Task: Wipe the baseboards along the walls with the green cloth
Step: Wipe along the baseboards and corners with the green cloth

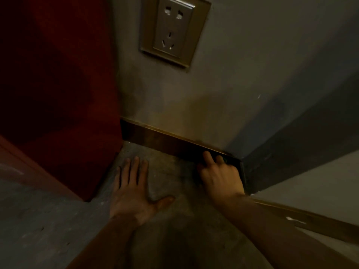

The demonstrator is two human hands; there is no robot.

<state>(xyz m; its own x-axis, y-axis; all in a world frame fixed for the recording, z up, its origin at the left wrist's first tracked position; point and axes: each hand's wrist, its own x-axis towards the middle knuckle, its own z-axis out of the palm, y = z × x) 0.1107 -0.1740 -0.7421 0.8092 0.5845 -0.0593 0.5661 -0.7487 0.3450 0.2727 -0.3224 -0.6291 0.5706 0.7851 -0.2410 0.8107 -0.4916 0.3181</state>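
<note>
A dark brown baseboard (pixel 165 139) with a gold top edge runs along the foot of the grey wall, from the red panel at the left to a wall corner at the right. My right hand (pixel 221 177) presses against its right end, near that corner. A small dark green bit of the cloth (pixel 225 159) shows past the fingertips; the rest is hidden under the hand. My left hand (pixel 134 191) lies flat on the grey floor, fingers spread, holding nothing.
A red panel (pixel 64 94) stands at the left, close to my left hand. A gold-framed wall socket (pixel 172 30) sits above the baseboard. The wall turns an outside corner (pixel 242 171) at the right, where a second baseboard (pixel 310 224) runs on.
</note>
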